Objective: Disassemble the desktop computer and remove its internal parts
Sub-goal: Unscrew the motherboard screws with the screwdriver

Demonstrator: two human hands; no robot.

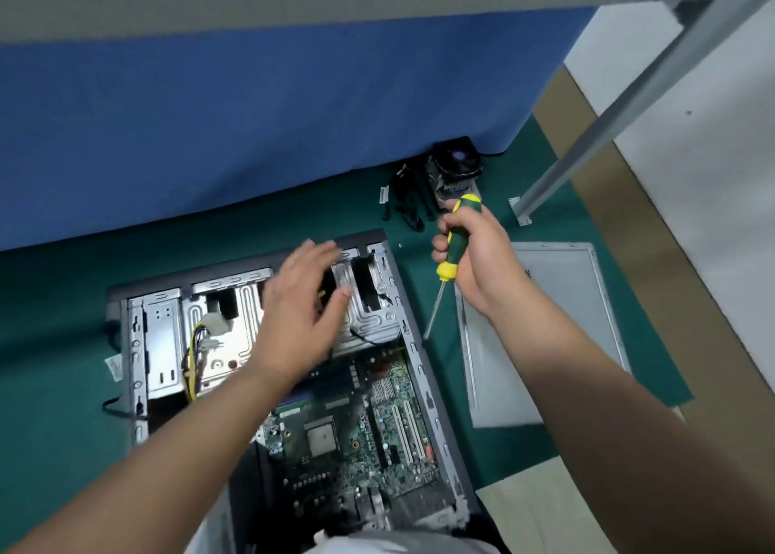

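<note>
Right hand w/ green-yellow screwdriver

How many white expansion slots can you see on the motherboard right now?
2 white slots, side by side near the motherboard's right edge: one left, one right. The left hand may hide others.

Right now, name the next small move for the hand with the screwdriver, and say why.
Probably bring the screwdriver down to a motherboard screw. The right hand grips it beside the open case, tip off any screw, the board sits in place, and the left hand hovers open over the drive cage.
</note>
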